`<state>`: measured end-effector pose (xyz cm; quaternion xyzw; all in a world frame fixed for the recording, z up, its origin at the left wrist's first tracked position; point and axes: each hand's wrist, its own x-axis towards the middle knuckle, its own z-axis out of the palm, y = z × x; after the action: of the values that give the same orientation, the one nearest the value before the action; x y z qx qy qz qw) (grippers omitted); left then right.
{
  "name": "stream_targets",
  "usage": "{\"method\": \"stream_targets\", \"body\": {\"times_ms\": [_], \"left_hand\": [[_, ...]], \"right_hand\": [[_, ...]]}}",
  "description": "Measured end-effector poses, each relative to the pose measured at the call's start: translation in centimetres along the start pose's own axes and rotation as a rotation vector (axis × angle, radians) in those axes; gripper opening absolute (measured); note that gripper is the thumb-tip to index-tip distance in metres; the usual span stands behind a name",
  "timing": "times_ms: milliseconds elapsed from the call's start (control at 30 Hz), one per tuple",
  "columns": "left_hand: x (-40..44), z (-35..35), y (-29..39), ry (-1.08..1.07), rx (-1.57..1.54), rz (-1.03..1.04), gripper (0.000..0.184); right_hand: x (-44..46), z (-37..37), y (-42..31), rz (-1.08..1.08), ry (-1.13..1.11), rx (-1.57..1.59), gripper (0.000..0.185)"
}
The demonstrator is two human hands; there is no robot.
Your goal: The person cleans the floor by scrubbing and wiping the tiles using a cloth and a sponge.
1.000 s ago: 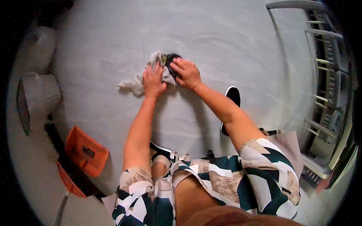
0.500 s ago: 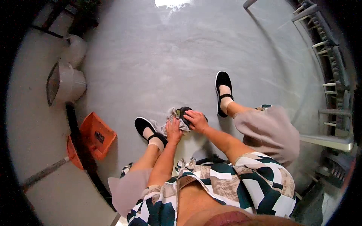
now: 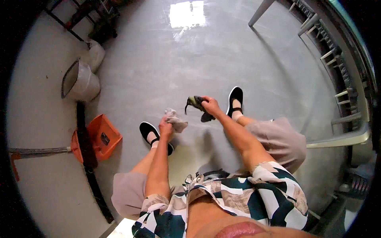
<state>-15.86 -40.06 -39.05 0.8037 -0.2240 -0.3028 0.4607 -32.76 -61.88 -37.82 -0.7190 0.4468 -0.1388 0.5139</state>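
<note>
A crumpled light grey cloth (image 3: 177, 122) hangs from my left hand (image 3: 164, 127), whose fingers are closed around one end of it. My right hand (image 3: 211, 106) grips a dark cloth with green patches (image 3: 195, 102), and its loose ends dangle to the left and below. Both cloths are held up over the grey floor (image 3: 158, 71), a short gap apart. My left hand is near the black shoe on my left foot (image 3: 147, 131); my right hand is beside the black shoe on my right foot (image 3: 236, 95).
An orange dustpan (image 3: 104, 135) rests at the left by the wall, near a whitish bin (image 3: 84, 84). A pale metal chair leg (image 3: 341, 139) juts in from the right. More grey furniture legs (image 3: 262, 12) stand at the upper right.
Both hands were flat on the cloths on the floor; now they are lifted and apart, each closed on one cloth. The view has shifted, and both feet show more fully than at first.
</note>
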Motion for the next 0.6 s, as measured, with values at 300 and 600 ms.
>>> {"method": "stream_targets", "body": {"times_ms": [300, 600], "left_hand": [[7.5, -8.1, 1.4, 0.288, 0.011, -0.06, 0.054], [3.5, -12.6, -4.5, 0.216, 0.73, -0.296, 0.072]], "right_hand": [[8.1, -14.3, -1.0, -0.142, 0.558, -0.158, 0.042], [0.2, -17.9, 4.9, 0.285, 0.532, -0.868, 0.072]]}}
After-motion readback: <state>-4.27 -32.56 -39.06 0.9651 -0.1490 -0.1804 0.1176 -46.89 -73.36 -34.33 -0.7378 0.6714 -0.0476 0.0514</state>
